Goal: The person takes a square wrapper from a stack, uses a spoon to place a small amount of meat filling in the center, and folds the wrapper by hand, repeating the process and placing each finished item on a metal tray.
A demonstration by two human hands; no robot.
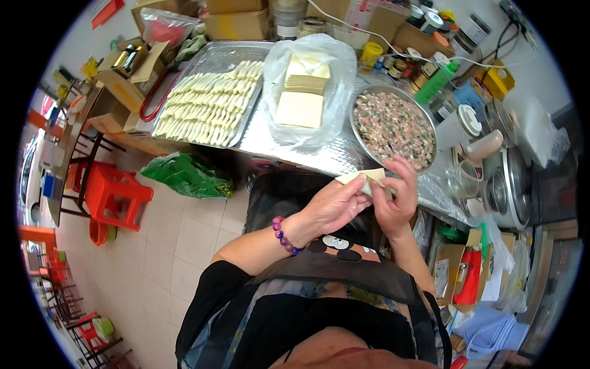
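Between my two hands, in front of the table's edge, is a pale yellow wonton wrapper [373,174], partly folded. My left hand [337,204], with a purple bead bracelet at the wrist, holds the wrapper from the left side. My right hand [396,200] pinches its right side with thumb and fingers; whether filling lies inside is hidden. Just beyond the right hand stands a round metal bowl of minced meat filling [393,120] with green bits. Stacked square wrappers [299,109] rest on a clear plastic bag [340,74]. Further left, a metal tray [203,55] carries rows of folded wontons [209,107].
Jars, a green bottle [437,83] and a white-lidded container [461,123] crowd the table's right side. Cardboard boxes [236,21] line the back. On the floor at left are a green bag [187,175] and red stools [114,194]. A steel pot [515,184] stands far right.
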